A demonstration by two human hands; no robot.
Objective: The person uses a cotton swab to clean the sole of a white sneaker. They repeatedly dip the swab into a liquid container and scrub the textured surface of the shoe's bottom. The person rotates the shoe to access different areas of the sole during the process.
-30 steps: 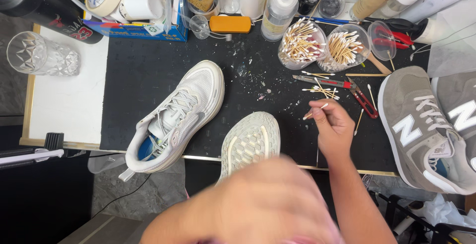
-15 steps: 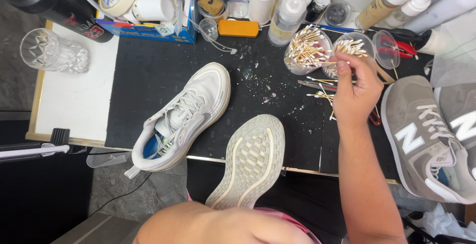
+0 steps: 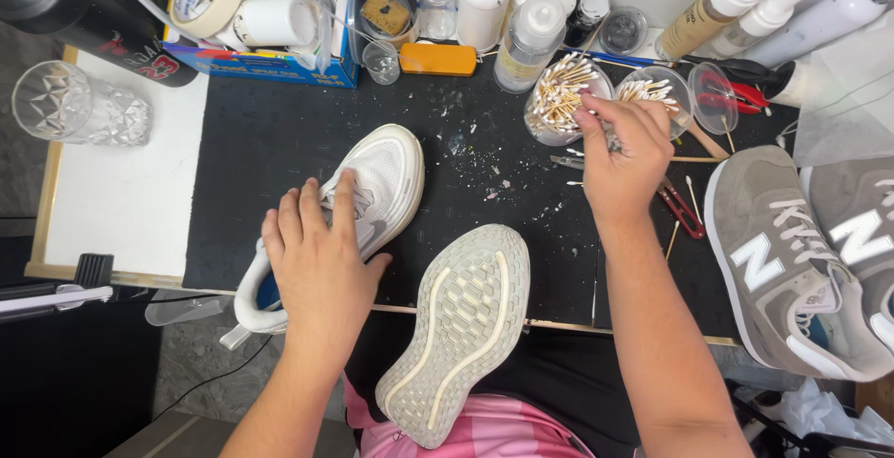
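Grey sneakers, glass tumbler, perhaps scissors

1. My left hand lies flat, palm down, with the fingers spread a little and pointing away from me.
2. My left arm is bare and comes up from the bottom.
3. My right hand is curled, fingertips pinched together.
4. My right arm is bare and stretched forward.

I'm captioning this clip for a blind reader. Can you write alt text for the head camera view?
Seen from above, a person's left hand rests on a white sneaker on a black mat, while the right hand reaches into a clear cup of cotton swabs. A second white sneaker lies sole-up on the lap; grey sneakers sit at right.
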